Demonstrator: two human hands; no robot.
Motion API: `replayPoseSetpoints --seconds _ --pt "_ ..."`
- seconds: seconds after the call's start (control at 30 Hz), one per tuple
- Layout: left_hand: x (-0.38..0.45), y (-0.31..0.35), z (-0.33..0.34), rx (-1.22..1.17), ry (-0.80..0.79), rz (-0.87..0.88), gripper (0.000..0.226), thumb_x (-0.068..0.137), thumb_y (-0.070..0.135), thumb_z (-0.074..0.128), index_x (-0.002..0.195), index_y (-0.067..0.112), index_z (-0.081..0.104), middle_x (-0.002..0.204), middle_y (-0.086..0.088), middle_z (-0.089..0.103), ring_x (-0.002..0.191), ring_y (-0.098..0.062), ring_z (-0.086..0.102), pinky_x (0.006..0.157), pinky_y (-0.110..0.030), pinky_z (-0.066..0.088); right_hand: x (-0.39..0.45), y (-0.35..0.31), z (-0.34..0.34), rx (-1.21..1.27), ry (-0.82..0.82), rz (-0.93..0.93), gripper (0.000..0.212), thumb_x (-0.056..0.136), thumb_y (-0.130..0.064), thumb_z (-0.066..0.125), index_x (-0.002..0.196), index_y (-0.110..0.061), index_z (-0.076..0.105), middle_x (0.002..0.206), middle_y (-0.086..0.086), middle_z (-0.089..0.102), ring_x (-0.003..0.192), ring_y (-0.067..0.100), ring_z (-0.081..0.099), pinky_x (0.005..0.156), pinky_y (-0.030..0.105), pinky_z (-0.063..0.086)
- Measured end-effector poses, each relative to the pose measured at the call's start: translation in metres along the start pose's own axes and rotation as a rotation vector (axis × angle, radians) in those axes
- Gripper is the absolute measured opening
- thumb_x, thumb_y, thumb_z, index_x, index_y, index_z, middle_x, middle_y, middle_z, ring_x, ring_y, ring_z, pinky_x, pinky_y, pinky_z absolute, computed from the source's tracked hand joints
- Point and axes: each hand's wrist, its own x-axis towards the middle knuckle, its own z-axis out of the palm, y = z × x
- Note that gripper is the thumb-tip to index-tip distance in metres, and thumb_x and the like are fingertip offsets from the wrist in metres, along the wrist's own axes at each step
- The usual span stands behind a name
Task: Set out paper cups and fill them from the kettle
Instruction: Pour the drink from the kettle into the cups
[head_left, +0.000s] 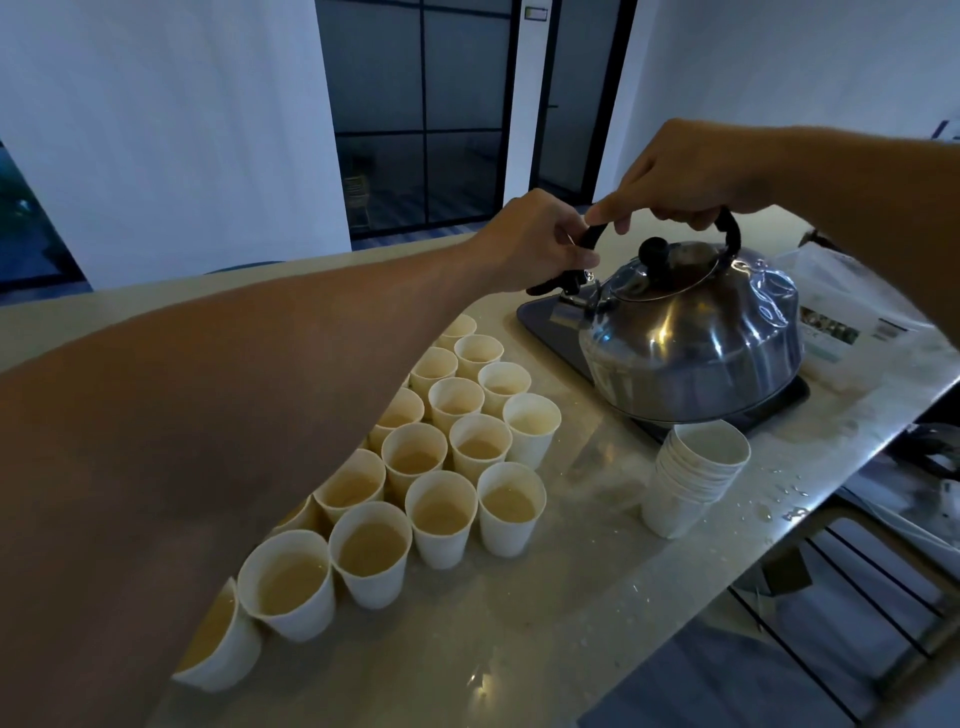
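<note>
The surface (597, 561) runs from lower centre to the right edge of the frame and carries all task items. The kettle (691, 338) occupies the centre right, its base on or just above a dark hob plate (540, 317); contact cannot be confirmed. Its spout points toward frame left, facing the cups. The black arched handle (730, 228) spans the lid left to right, so its long axis runs across the frame.

The filled cups (441, 467) form a tight diagonal block from lower left up to centre, immediately left of the kettle. All visible cups hold pale liquid. A stack of empty cups (691, 478) stands just below the kettle, apart from the block.

The right hand (691, 176) grips the handle top, fingers curled around it. The left hand (530, 239) pinches the handle's left end above the spout, fingers closed on it.

Judgement: both hands are already on the handle, and the right hand carries the load. Any further pour requires moving the spout left and down over a cup.
</note>
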Motion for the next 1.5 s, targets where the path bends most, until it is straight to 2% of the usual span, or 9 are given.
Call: replayPoseSetpoints --seconds 0.3,0.53,1.07,1.5 --pt "-0.01 0.011 0.007 -0.007 -0.027 -0.008 0.03 0.085 0.031 0.076 0.104 0.008 0.074 0.089 -0.004 0.073 0.076 -0.016 0.069 0.08 -0.038 0.058 -0.014 0.001 -0.001 -0.045 -0.041 0.006 0.041 0.079 -0.048 0.076 0.076 -0.007 0.075 0.058 0.006 0.043 0.04 0.013 0.031 0.044 0.024 0.031" --pt "-0.011 0.012 0.013 -0.053 -0.073 -0.041 0.029 0.085 0.028 0.077 0.104 0.006 0.073 0.091 -0.009 0.075 0.08 -0.023 0.072 0.083 -0.044 0.058 -0.018 0.003 0.0 -0.088 -0.053 0.003 0.041 0.079 -0.05 0.075 0.073 -0.01 0.075 0.06 0.007 0.046 0.045 0.016 0.034 0.046 0.026 0.033" --pt "-0.007 0.009 0.022 -0.178 -0.165 -0.107 0.031 0.085 0.023 0.077 0.109 0.005 0.071 0.094 -0.009 0.076 0.085 -0.024 0.073 0.084 -0.045 0.059 -0.017 0.003 0.0 -0.094 -0.109 0.048 0.04 0.079 -0.047 0.076 0.077 -0.008 0.075 0.051 0.002 0.044 0.041 0.014 0.032 0.045 0.024 0.03" --pt "-0.005 0.012 0.025 -0.184 -0.162 -0.114 0.03 0.085 0.022 0.077 0.109 0.005 0.071 0.095 -0.008 0.076 0.084 -0.02 0.074 0.083 -0.042 0.06 -0.015 0.006 -0.001 -0.098 -0.128 0.055 0.041 0.076 -0.048 0.078 0.075 -0.007 0.075 0.052 0.003 0.042 0.043 0.015 0.031 0.045 0.025 0.029"
